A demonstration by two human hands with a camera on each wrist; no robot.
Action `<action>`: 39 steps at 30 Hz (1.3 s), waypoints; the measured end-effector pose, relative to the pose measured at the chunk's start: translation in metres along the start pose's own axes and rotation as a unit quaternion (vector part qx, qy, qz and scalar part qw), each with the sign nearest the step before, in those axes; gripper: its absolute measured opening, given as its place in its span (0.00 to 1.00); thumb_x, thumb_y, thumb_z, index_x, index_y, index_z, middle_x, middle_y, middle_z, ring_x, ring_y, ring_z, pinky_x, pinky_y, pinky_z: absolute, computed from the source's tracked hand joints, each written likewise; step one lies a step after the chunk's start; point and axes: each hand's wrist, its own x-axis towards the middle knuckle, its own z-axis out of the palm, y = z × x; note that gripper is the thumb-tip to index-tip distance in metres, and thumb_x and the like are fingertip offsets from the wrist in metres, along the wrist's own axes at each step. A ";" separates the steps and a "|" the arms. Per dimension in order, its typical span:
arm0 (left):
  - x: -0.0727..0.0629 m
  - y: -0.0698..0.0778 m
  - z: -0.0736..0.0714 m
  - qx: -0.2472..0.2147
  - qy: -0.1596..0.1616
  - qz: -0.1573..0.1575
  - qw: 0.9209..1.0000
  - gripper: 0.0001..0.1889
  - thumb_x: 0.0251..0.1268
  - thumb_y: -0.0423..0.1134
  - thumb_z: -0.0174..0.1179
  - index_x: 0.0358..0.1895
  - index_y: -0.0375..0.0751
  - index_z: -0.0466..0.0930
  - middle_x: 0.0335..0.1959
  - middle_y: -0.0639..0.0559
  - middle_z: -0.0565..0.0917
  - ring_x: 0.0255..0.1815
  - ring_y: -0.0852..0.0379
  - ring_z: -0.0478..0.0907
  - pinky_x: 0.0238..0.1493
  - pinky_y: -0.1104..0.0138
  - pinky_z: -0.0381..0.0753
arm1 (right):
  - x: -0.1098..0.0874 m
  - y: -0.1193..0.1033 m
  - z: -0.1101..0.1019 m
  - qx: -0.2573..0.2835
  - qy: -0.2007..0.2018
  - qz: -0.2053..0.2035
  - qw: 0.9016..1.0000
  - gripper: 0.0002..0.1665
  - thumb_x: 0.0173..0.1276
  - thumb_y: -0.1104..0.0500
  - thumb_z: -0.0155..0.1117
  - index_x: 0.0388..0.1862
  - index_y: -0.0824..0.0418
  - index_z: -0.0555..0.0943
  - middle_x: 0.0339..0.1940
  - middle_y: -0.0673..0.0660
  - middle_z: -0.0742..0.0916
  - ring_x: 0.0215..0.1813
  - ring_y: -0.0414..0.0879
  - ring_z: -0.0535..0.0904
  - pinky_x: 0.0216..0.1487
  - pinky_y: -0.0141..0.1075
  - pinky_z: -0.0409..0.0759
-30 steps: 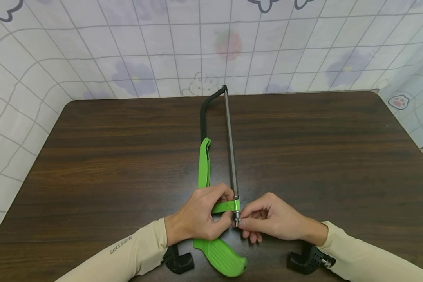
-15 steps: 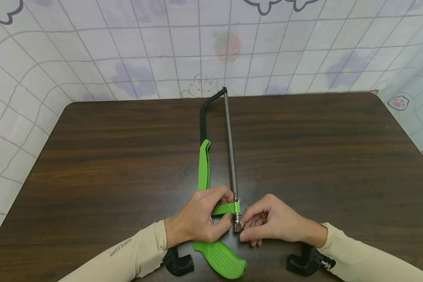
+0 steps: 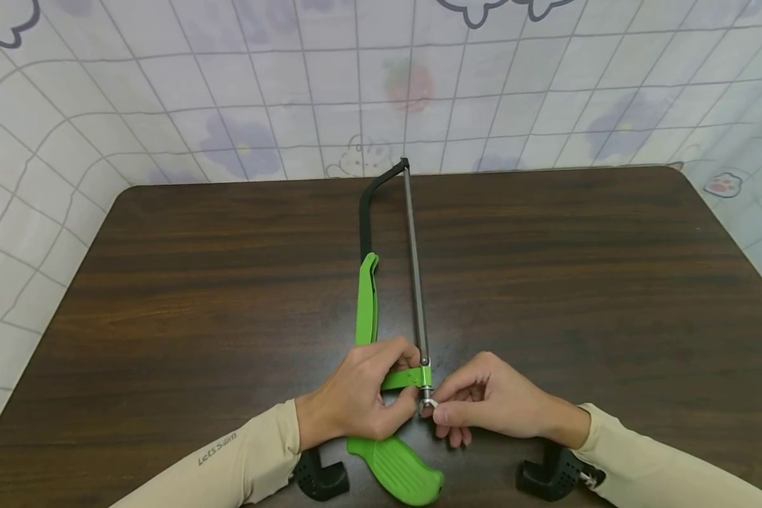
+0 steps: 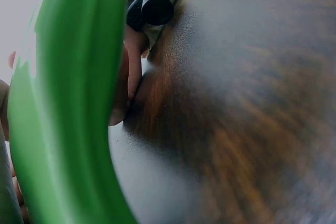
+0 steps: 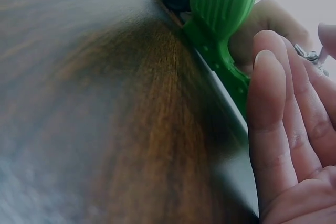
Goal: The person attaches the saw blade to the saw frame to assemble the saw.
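A hacksaw [image 3: 367, 303] with a green handle [image 3: 403, 473] and a black front bow [image 3: 365, 219] lies on the table, pointing away from me. Its narrow blade [image 3: 415, 275] runs along the right side. My left hand [image 3: 362, 398] grips the green frame by the near blade mount [image 3: 406, 378], fingers above it and thumb below. Just under that mount sits a small metal wing nut [image 3: 427, 404], pinched between thumb and index finger of my right hand [image 3: 498, 398]. In the right wrist view several fingers [image 5: 294, 129] stand beside the ribbed handle; the handle [image 4: 73, 103] fills much of the left wrist view.
The dark wood-grain table [image 3: 578, 268] ends at a far edge against a light grid-patterned cloth [image 3: 330, 85]. Black wrist-worn devices [image 3: 320, 476] hang under both forearms, close to the tabletop.
My right thumb and index finger opened off the wing nut half a second ago and have closed on it again; the nut has turned. My left hand keeps its hold on the hacksaw.
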 end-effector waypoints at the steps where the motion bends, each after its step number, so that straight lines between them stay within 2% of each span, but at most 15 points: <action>1: 0.000 0.000 0.000 0.000 0.001 0.000 1.000 0.10 0.54 0.32 0.59 0.41 0.44 0.75 0.22 0.58 0.72 0.23 0.69 0.64 0.28 0.83 0.65 | 0.000 0.000 0.000 0.001 -0.002 -0.002 1.000 0.10 0.73 0.75 0.56 0.41 0.79 0.85 0.27 0.78 0.86 0.27 0.44 0.88 0.23 0.40 0.85; 5: -0.001 0.001 0.000 0.001 0.003 0.001 1.000 0.10 0.54 0.32 0.58 0.41 0.44 0.75 0.22 0.58 0.72 0.23 0.69 0.63 0.28 0.84 0.64 | -0.001 0.001 0.000 0.005 -0.008 -0.004 1.000 0.10 0.74 0.75 0.55 0.43 0.79 0.84 0.29 0.78 0.85 0.27 0.45 0.88 0.23 0.40 0.85; 11: -0.003 0.002 0.002 -0.002 0.002 0.005 1.000 0.09 0.56 0.32 0.58 0.41 0.44 0.75 0.22 0.57 0.72 0.22 0.69 0.64 0.28 0.84 0.64 | -0.003 0.001 0.001 0.016 -0.011 -0.001 1.000 0.10 0.74 0.75 0.55 0.44 0.81 0.82 0.28 0.80 0.84 0.25 0.53 0.85 0.23 0.40 0.85; 14: -0.003 0.002 0.002 0.000 0.002 0.003 1.000 0.09 0.56 0.32 0.58 0.41 0.44 0.76 0.23 0.57 0.74 0.23 0.68 0.65 0.30 0.83 0.67 | -0.003 0.001 0.001 0.019 -0.009 0.005 1.000 0.09 0.74 0.75 0.55 0.43 0.81 0.82 0.28 0.80 0.84 0.26 0.51 0.85 0.24 0.40 0.85; 22: -0.002 0.002 0.001 0.003 -0.006 0.006 1.000 0.09 0.58 0.32 0.58 0.42 0.45 0.75 0.23 0.57 0.73 0.23 0.69 0.64 0.29 0.84 0.65 | -0.002 0.001 0.002 0.006 0.004 0.025 1.000 0.08 0.74 0.72 0.58 0.42 0.76 0.84 0.29 0.78 0.85 0.28 0.36 0.86 0.24 0.40 0.85; 25: -0.001 0.002 0.000 0.004 -0.007 0.007 1.000 0.09 0.57 0.32 0.58 0.42 0.45 0.76 0.23 0.57 0.73 0.23 0.69 0.64 0.29 0.84 0.65 | -0.002 0.002 0.001 -0.003 0.011 0.032 0.999 0.08 0.75 0.71 0.59 0.42 0.74 0.85 0.29 0.76 0.85 0.28 0.35 0.85 0.24 0.40 0.85; 32: -0.001 0.001 -0.001 0.006 -0.006 0.004 1.000 0.10 0.57 0.32 0.58 0.42 0.44 0.76 0.23 0.57 0.74 0.23 0.68 0.64 0.29 0.84 0.65 | 0.000 -0.001 0.001 -0.023 0.016 0.034 0.999 0.08 0.75 0.69 0.60 0.40 0.72 0.85 0.28 0.74 0.86 0.26 0.39 0.86 0.23 0.41 0.84; 39: 0.000 0.000 -0.001 0.008 -0.004 0.005 1.000 0.09 0.57 0.33 0.58 0.42 0.45 0.76 0.22 0.58 0.72 0.23 0.70 0.62 0.28 0.84 0.64 | 0.000 -0.001 0.001 -0.004 0.012 0.038 0.999 0.09 0.75 0.69 0.60 0.42 0.75 0.85 0.29 0.77 0.85 0.28 0.35 0.86 0.24 0.42 0.85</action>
